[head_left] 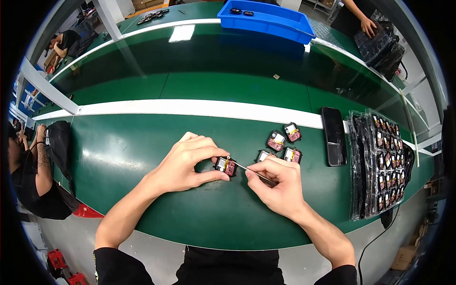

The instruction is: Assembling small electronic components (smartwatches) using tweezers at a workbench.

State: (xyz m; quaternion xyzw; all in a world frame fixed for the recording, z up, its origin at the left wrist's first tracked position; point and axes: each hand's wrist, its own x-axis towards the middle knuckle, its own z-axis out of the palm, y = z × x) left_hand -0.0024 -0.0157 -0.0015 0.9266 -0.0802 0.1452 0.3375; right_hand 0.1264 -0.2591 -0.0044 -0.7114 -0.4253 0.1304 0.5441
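My left hand (194, 159) pinches a small black electronic module (226, 166) between thumb and fingers, on the green table. The module's open face shows a red circuit board, a silvery-white part and a bit of yellow tape. In my right hand (280, 180) is a pair of thin metal tweezers (254, 174), or a similar slim tool. Its tip reaches the module's upper edge; whether it grips anything there is too small to tell. Just beyond my right hand lie several like modules, among them one module (276, 140) and another (292, 132). My right fingers partly hide the nearest ones.
A black phone (334, 137) lies right of the loose modules. Beside it stand stacked clear plastic trays (363, 166) filled with modules. A white rail (199, 108) crosses the table. Farther off are a blue bin (266, 21) and a co-worker's hand (367, 26) on a black tray. People sit at left.
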